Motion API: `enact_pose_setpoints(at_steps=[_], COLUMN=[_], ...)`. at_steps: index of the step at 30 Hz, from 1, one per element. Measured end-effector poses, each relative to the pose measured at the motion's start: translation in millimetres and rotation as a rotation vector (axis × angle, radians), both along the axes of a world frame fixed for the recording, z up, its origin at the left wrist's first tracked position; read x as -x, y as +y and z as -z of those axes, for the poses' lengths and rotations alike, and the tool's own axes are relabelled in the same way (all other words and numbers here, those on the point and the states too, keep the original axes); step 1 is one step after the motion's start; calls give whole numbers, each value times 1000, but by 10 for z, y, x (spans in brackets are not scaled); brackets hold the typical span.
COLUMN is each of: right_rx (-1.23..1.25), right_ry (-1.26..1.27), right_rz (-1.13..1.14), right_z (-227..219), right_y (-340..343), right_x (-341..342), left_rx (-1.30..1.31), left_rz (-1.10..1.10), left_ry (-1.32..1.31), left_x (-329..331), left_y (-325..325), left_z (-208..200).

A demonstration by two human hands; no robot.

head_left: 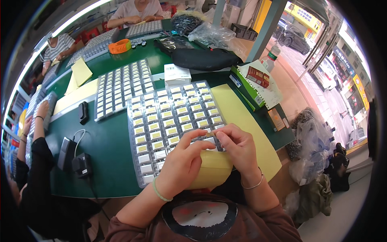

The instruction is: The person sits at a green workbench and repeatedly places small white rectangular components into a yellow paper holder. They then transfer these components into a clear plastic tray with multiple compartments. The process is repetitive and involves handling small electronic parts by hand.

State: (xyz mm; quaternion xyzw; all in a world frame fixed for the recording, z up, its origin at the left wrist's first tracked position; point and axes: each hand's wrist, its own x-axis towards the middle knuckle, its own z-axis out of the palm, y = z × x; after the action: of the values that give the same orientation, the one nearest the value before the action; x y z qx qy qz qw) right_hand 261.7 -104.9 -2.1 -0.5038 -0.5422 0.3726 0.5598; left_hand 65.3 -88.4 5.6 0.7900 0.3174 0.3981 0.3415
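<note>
My left hand (180, 164) and my right hand (239, 147) meet above the near right part of a clear plastic tray (132, 139). Between their fingertips is a small yellowish piece (209, 134), pinched by my right thumb and index finger. The left index fingertip reaches the piece; its curled fingers are closed, but their grip is partly hidden. Below both hands a yellow sheet (215, 162) curves down toward my lap. The tray holds rows of small white blocks (144, 158). Many bear yellow rectangles on top; several at the near left are plain white.
A second filled tray (121, 86) lies beyond. Nearby are a white box (177, 75), black pouch (205, 59), green box (246, 89), black adapters (82, 164) with a cable, and an orange tape dispenser (119, 46). Other people work along the left and far sides. Plastic bags (310, 151) lie right.
</note>
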Motion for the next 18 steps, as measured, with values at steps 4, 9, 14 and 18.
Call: enact_pose_setpoints(at_steps=[4, 9, 14, 18], right_rx=[49, -140, -515, -361], right_ry=[45, -297, -884, -448], right_rz=[-27, 98, 375, 245], right_z=[1, -25, 31, 8], right_y=[-39, -71, -16, -42], right_x=[0, 67, 63, 117], left_rx=[27, -1, -33, -53], left_rz=[36, -9, -30, -24], left_ry=[-69, -9, 32, 27], left_x=[14, -14, -37, -24], left_y=[27, 20, 12, 23], left_z=[41, 72, 89, 93])
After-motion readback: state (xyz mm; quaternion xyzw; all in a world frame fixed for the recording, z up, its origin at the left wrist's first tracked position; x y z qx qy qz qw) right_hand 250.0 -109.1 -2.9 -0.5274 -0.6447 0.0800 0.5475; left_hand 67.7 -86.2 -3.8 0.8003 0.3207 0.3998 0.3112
